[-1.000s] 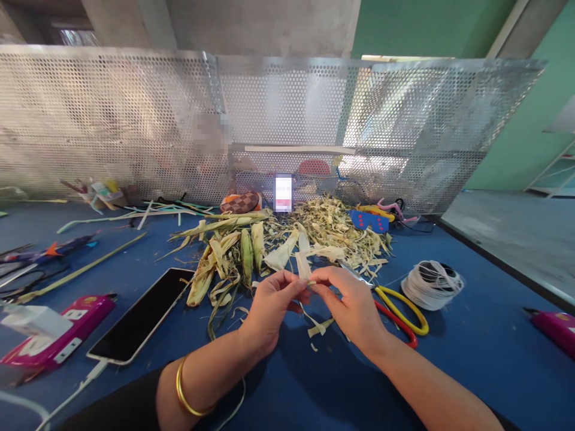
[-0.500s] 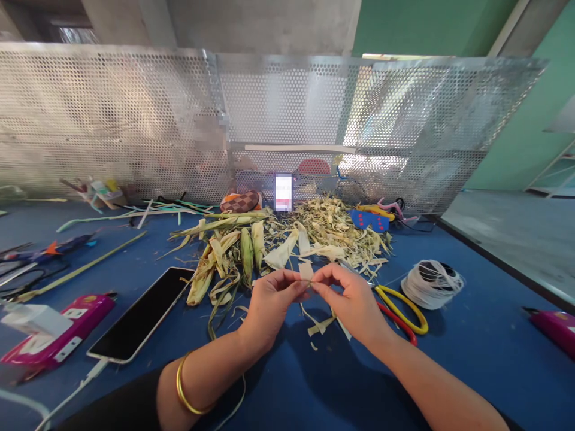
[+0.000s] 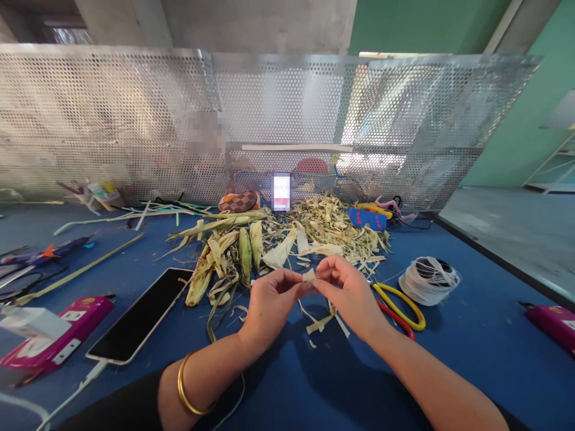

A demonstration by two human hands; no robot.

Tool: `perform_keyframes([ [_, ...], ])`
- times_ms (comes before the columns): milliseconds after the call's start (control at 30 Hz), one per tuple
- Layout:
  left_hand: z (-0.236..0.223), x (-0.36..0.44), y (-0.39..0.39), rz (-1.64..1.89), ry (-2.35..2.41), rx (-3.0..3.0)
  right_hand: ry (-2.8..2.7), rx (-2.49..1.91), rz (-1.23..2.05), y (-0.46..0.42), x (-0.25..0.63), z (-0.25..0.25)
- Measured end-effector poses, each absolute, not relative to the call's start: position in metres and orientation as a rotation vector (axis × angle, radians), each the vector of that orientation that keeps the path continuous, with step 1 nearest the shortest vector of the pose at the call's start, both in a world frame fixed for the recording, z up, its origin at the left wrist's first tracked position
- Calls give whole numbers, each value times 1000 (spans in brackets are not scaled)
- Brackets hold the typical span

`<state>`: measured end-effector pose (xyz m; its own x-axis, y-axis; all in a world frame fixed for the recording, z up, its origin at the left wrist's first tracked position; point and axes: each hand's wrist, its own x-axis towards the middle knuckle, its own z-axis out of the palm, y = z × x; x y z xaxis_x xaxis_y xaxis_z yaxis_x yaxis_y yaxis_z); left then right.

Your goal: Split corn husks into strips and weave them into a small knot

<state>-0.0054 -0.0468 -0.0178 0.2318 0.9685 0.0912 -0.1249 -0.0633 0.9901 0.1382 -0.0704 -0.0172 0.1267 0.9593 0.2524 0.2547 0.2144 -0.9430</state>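
Note:
A small pale strip of corn husk is pinched between my two hands. My left hand grips it from the left with thumb and forefinger. On the other side my right hand presses thumb and forefinger against it, the other fingers curled. Only a short, bent-looking end shows above the fingertips. Loose husk scraps lie on the blue table just below the hands. Behind them are dried corn husks and a heap of shredded husk.
Scissors with yellow and red handles lie beside my right wrist, near a spool of white string. To the left are a phone on a cable and a magenta power strip. A perforated metal screen stands behind.
The husk strip stood taller above my fingertips before; now a shorter, folded-down end shows. My right fingers have lifted slightly. The whole view has shifted a little.

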Motion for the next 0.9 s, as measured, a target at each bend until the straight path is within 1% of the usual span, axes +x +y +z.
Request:
perform_keyframes([
  [100,-16,-5,-47,1122,892,1197,-1335,-1211,878,-70,139,-17],
  [167,-15,-5,-47,1093,881,1110,-1374,-1223,825,-70,140,-18],
  [267,-14,-6,-47,1042,877,997,-1533,-1250,592,-71,142,-21],
  [433,-15,-7,-46,971,853,937,-1837,-1175,102,-72,144,-22],
  [500,-15,-7,-46,959,848,933,-1896,-1145,13,-72,144,-21],
  [633,-16,-7,-47,975,850,958,-1858,-1173,74,-72,143,-20],
  [900,-15,-6,-45,1095,857,1102,-1626,-1267,510,-72,139,-20],
])
